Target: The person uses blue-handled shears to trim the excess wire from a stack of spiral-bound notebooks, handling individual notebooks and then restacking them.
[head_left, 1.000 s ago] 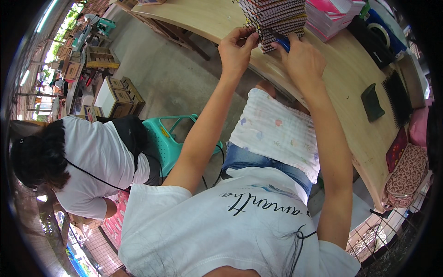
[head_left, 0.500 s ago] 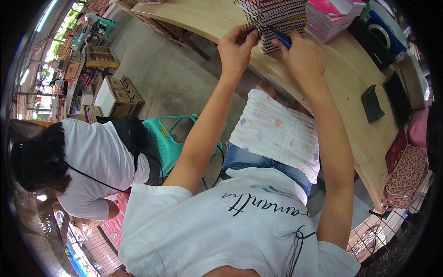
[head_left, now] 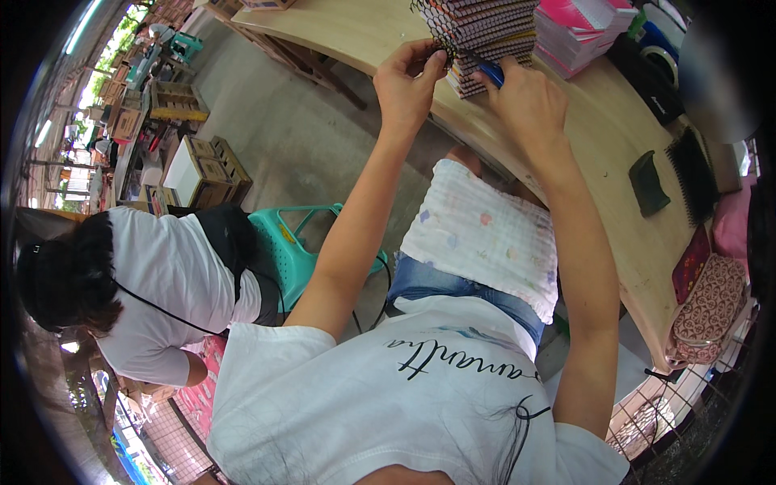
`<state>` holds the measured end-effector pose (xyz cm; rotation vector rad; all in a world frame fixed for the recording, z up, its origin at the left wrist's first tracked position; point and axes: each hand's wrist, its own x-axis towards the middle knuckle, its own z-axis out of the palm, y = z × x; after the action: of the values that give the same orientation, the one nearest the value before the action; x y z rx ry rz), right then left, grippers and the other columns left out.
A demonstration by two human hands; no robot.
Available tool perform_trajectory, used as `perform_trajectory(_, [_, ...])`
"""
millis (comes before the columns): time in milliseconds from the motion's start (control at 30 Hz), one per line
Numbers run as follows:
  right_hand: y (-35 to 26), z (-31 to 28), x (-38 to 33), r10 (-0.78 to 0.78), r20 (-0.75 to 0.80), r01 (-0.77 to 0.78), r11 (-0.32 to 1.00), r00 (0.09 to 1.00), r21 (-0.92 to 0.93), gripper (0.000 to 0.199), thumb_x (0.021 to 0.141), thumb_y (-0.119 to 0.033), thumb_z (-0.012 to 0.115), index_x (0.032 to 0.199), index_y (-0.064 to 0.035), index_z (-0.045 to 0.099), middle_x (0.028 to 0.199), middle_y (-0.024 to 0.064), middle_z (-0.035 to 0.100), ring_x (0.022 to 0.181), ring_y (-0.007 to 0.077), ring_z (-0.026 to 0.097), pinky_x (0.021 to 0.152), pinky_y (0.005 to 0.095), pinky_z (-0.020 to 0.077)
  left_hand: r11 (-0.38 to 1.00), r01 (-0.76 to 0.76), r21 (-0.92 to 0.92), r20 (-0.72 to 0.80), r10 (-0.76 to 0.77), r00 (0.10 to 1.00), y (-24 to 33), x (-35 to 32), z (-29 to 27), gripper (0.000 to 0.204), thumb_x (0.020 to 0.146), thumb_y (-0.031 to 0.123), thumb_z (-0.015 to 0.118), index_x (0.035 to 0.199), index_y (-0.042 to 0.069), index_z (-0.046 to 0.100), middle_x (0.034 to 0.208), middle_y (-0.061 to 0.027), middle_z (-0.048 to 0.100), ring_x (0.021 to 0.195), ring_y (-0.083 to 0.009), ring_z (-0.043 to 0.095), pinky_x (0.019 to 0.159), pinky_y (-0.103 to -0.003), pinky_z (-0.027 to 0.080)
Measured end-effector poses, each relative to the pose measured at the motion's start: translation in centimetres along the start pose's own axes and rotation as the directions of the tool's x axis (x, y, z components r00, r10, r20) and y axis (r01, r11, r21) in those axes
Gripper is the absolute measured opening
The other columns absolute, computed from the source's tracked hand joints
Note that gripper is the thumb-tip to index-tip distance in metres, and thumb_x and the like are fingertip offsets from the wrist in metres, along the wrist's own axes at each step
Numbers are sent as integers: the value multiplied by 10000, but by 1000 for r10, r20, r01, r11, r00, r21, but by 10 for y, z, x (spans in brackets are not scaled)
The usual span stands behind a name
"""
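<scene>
**Two hands at one stack of spiral-bound notebooks**

Head view: One stack of spiral-bound notebooks (head_left: 485, 36) is seen at the near edge of a curved wooden table (head_left: 598, 137), its wire spines turned toward the person. The exact number of notebooks in it cannot be told. The left hand (head_left: 406, 81) is raised to the stack's lower left corner, with thumb and fingertips pressed together on the wire binding there. The right hand (head_left: 521, 97) is laid against the stack's lower right side; a small blue object (head_left: 493, 74) is covered by its fingers, and whether it is pinched cannot be told.

One pile of pink books (head_left: 578, 32) is set just beside the stack, to its right. Farther right on the table, one dark green pouch (head_left: 647, 182) and one loose black spiral coil (head_left: 693, 174) are seen, near each other. One patterned case (head_left: 710, 311) lies at the table's far right end.

One pale patterned cloth (head_left: 481, 234) is spread over the person's lap. To the left, one co-worker in a white shirt (head_left: 174, 283) is seated beside one teal plastic stool (head_left: 303, 242).
</scene>
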<state>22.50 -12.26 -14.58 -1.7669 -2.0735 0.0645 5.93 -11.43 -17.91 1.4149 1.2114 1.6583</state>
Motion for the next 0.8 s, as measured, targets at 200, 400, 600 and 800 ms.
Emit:
perform_trajectory(200, [4,8,-4,-149,-345,108,985,927,-134,439,815,-502,655,934,-79,656,815,112,672,768,330,684,641,444,535,998,-54,11,5,54,999,7,-1,3,235,884,42,657,1078,-86,623,978,-119,678,850,-142,663,756,-276,593])
perform_trajectory(400, [-6,-2,5,-68,-99,64,997,993,-45,427,820,-492,654,940,-82,658,806,110,672,755,323,686,622,441,531,999,-24,35,-1,24,1000,6,1,4,230,883,41,659,1073,-85,624,973,-114,680,851,-140,664,753,-273,592])
perform_trajectory(600, [-3,-5,-4,-65,-160,53,995,985,-83,450,811,-491,667,968,-69,649,888,122,665,869,324,666,676,482,520,1000,-25,13,-18,25,1000,5,0,3,227,881,37,661,1068,-85,624,966,-112,678,848,-142,663,750,-273,593])
perform_trajectory(800, [-6,-6,-1,-45,-147,28,993,988,-114,487,787,-502,689,996,-65,641,960,127,649,948,333,637,724,508,509,999,-41,1,-23,41,999,6,-2,6,227,878,35,664,1065,-88,622,966,-115,678,844,-138,662,747,-273,594])
